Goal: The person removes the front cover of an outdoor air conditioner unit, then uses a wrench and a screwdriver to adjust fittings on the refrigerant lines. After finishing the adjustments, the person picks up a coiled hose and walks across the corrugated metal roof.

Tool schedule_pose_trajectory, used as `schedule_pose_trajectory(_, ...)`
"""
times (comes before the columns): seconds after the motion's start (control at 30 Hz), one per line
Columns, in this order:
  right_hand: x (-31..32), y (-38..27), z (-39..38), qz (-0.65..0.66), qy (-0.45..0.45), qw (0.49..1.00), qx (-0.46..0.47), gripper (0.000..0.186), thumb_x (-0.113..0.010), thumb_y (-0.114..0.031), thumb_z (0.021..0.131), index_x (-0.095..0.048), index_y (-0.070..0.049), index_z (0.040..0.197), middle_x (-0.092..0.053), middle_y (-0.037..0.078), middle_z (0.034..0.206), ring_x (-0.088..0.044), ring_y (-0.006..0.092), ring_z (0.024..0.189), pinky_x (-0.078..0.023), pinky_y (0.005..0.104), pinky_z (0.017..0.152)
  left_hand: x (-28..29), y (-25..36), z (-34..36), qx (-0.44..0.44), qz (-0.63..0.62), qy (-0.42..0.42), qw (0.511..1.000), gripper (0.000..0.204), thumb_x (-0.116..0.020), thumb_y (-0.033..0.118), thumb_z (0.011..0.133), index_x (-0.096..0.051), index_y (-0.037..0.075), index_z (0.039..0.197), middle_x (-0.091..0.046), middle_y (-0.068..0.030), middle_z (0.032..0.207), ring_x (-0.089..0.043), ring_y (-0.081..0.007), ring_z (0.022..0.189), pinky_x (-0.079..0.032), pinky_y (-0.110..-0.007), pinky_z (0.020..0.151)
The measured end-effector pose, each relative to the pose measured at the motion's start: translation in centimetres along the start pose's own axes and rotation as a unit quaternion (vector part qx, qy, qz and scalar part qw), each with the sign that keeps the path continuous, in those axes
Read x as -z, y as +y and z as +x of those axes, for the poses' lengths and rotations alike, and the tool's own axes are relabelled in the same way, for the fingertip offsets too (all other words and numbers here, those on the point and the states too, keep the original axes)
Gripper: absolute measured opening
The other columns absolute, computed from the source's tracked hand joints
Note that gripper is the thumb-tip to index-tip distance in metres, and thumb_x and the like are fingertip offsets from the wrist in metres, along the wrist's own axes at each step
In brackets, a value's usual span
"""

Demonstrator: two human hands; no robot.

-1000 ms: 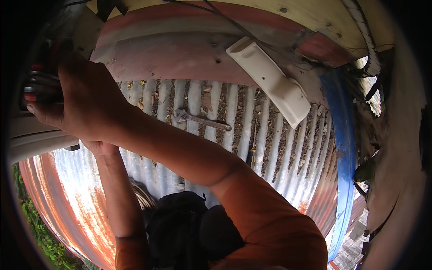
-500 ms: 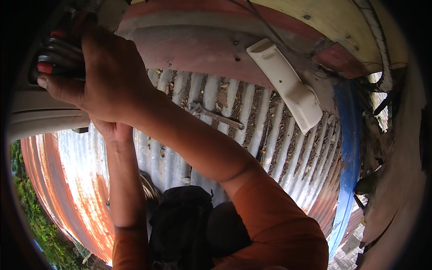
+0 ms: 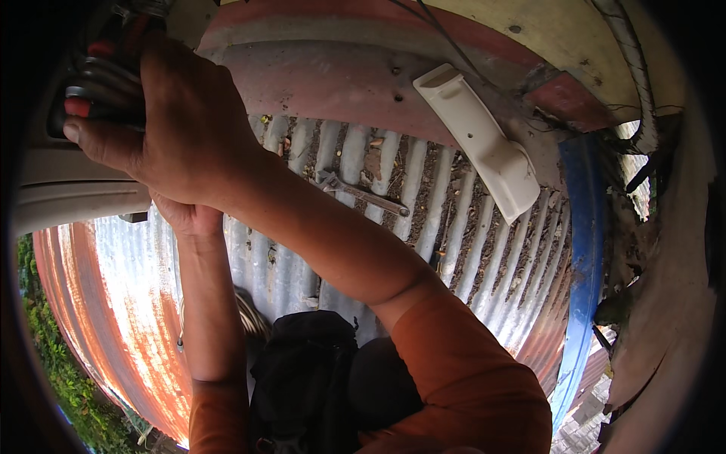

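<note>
At seven o'clock, nearest my camera, I see a black bundle [image 3: 302,378], with the orange sleeve [image 3: 469,371] of the right arm at five. That forearm slants toward ten o'clock, where the right hand [image 3: 189,125] is closed around a dark object with red parts [image 3: 113,94]; its thumb presses the lower edge, and shadow hides the finer detail. Just under the right wrist is the left hand [image 3: 185,217], its fingers covered, so I cannot tell whether it grips anything. At nine o'clock, below the dark object, I have a pale housing [image 3: 83,198].

Farther down, near my dial's centre, an adjustable wrench [image 3: 367,196] lies across the corrugated sheet [image 3: 140,265], head toward ten. A coiled cable [image 3: 251,314] shows beside the left forearm at eight. A cream cover [image 3: 473,136] lies tilted at two, a blue strip [image 3: 582,250] runs along three, and green foliage [image 3: 64,363] fills eight.
</note>
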State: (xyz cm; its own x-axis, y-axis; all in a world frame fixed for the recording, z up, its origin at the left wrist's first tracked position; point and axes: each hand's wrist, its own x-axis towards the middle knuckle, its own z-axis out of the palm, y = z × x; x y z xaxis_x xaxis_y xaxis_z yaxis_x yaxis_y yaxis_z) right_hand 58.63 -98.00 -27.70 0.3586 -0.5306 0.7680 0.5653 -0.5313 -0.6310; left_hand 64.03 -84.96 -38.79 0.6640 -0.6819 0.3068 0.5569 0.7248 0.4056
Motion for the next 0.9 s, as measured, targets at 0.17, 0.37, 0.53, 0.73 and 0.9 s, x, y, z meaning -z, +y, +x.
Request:
schedule_pose_trajectory(0.17,0.2,0.1,0.0,0.026,0.004,1.0,0.007,0.075,-0.095,-0.044,0.08,-0.06,0.006,0.123,-0.072,0.026,0.107,-0.077,0.0439,0.087,-0.063,0.0493,0.078,0.0,0.8,0.2,0.053,-0.073,0.017,0.996,0.056,-0.057,0.024,0.116,-0.042,-0.008,0.159,-0.054,-0.0246,0.159,-0.053,-0.0343,0.149,-0.046,-0.05,0.127)
schedule_pose_trajectory(0.37,0.0,0.0,0.0,0.066,0.018,0.998,-0.009,0.071,-0.096,-0.043,0.079,-0.062,0.003,0.121,-0.073,0.023,0.108,-0.077,0.0425,0.089,-0.063,0.0492,0.079,0.6,1.3,0.1,0.052,-0.075,0.035,0.995,0.056,-0.059,0.024,0.115,-0.042,-0.007,0.158,-0.056,-0.0237,0.158,-0.055,-0.0338,0.147,-0.044,-0.05,0.128)
schedule_pose_trajectory(0.53,0.8,-0.3,0.3,0.033,-0.009,0.999,-0.022,0.072,-0.095,-0.049,0.077,-0.066,0.002,0.119,-0.074,0.022,0.108,-0.078,0.0409,0.092,-0.062,0.0475,0.081,0.8,1.8,0.4,0.065,-0.075,0.036,0.994,0.055,-0.062,0.026,0.113,-0.048,-0.006,0.155,-0.058,-0.0206,0.157,-0.056,-0.0308,0.146,-0.045,-0.048,0.128)
schedule_pose_trajectory(0.73,3.5,1.4,1.3,0.048,-0.152,0.987,0.022,0.079,-0.091,-0.068,0.075,-0.074,0.0,0.112,-0.077,0.017,0.102,-0.078,0.0374,0.094,-0.062,0.046,0.085,-1.3,1.6,0.6,0.068,0.042,0.083,0.993,0.056,-0.064,0.03,0.111,-0.051,0.001,0.156,-0.059,-0.0165,0.158,-0.055,-0.0268,0.148,-0.042,-0.047,0.128)
schedule_pose_trajectory(0.9,3.4,2.0,1.7,0.052,-0.108,0.99,0.08,0.078,-0.089,-0.073,0.076,-0.078,-0.003,0.109,-0.078,0.014,0.093,-0.08,0.0343,0.089,-0.063,0.0434,0.082,0.3,0.7,-4.9,0.205,0.392,0.162,0.882,0.032,-0.069,0.028,0.11,-0.079,0.001,0.124,-0.08,-0.0107,0.113,-0.073,-0.0192,0.097,-0.057,-0.037,0.094)
